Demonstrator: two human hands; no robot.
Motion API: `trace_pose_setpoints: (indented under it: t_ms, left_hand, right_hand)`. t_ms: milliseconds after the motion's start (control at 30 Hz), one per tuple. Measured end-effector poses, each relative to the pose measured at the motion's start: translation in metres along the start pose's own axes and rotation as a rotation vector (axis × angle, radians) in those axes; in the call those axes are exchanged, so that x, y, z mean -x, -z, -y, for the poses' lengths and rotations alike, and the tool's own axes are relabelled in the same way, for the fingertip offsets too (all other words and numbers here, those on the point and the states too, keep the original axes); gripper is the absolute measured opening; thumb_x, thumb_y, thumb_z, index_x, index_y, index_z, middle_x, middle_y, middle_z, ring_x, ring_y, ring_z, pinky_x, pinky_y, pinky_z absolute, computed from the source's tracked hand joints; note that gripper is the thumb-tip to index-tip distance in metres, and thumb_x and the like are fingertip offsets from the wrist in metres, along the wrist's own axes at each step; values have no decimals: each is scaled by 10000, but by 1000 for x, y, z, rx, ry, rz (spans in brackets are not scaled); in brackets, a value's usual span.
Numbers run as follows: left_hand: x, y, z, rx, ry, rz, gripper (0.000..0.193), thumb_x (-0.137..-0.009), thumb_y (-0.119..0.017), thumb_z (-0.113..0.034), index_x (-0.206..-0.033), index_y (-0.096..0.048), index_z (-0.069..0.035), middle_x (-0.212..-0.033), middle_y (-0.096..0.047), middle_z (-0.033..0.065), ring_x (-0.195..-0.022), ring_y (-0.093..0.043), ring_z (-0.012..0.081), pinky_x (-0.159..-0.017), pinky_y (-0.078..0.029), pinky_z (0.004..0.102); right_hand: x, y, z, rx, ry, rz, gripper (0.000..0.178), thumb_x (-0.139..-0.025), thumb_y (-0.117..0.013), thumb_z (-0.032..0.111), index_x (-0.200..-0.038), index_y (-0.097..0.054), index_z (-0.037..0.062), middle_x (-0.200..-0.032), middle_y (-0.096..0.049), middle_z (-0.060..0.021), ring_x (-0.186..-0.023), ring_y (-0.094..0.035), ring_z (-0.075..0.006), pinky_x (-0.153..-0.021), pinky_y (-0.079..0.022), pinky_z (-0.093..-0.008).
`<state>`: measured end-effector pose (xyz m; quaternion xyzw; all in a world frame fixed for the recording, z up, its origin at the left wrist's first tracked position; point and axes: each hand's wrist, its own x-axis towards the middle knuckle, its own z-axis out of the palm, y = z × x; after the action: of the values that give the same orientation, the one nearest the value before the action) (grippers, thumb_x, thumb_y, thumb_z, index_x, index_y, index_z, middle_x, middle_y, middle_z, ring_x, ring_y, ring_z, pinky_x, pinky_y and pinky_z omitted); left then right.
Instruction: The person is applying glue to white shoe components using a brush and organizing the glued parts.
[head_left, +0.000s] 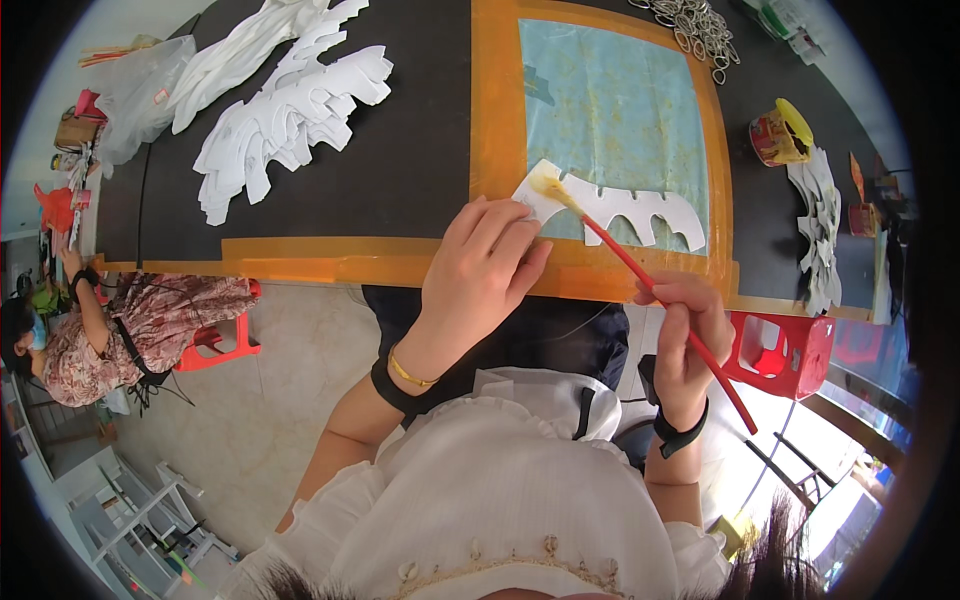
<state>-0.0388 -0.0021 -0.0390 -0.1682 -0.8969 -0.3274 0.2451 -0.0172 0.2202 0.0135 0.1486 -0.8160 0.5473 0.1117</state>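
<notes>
A white scalloped cut-out (600, 200), perhaps paper or thin foam, lies on a blue-green sheet (620, 90) at the table's near edge. My left hand (488, 255) rests by its left end, fingertips touching it and thumb spread away; the fingers are not closed round it. A brush with a red handle (622, 255) is held in my right hand (690, 325), closed round the handle. Its pale bristles (553, 187), tinged yellow, touch the cut-out's left end. The handle slants back down to the right.
White cut-outs (290, 120) are piled at the left, more (818, 230) at the right. A tub (780, 135) with a yellow rim stands far right. Metal rings (695, 25) lie at the back. Orange tape (498, 100) borders the sheet. Another person (120, 330) is at left.
</notes>
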Motion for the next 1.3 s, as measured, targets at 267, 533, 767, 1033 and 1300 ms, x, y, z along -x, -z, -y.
trace_pose_setpoints:
  t_ms: [267, 533, 767, 1033, 1300]
  left_hand:
    - [1, 0, 0, 13, 3, 2, 266, -750, -791, -38, -973, -648, -53, -1054, -640, 66, -938, -613, 305, -797, -528, 386]
    - [2, -2, 2, 1, 8, -3, 273, -747, -804, -51, -964, -639, -53, -1052, -643, 59, -919, -608, 298, -754, -525, 378]
    - [2, -2, 1, -17, -8, -21, 261, -751, -801, -49, -954, -637, -55, -1045, -644, 59, -910, -609, 291, -746, -527, 371]
    - [2, -2, 1, -19, -3, -16, 265, -747, -801, -43, -954, -636, -55, -1040, -644, 56, -903, -608, 288, -742, -525, 369]
    - [2, -2, 1, -19, -13, -24, 265, -746, -800, -42, -955, -637, -57, -1040, -645, 55, -902, -609, 294, -756, -524, 373]
  right_hand:
    - [16, -9, 7, 288, 288, 21, 224, -758, -593, -95, -949, -639, 13, -931, -680, -169, -782, -677, -310, -716, -562, -363]
    - [29, -43, -2, 301, 302, 103, 389, -663, -642, -132, -1022, -652, 18, -999, -610, -140, -819, -617, -296, -721, -533, -366]
    - [48, -42, -6, 306, 202, 43, 321, -641, -610, -119, -925, -608, 28, -956, -568, -123, -797, -560, -304, -726, -465, -384]
    - [49, -43, -5, 286, 187, -8, 265, -685, -605, -97, -916, -625, 32, -955, -581, -126, -806, -552, -294, -766, -445, -377]
    - [49, -32, -5, 227, 86, -18, 242, -715, -569, -133, -900, -626, 12, -947, -608, -146, -794, -561, -287, -747, -461, -362]
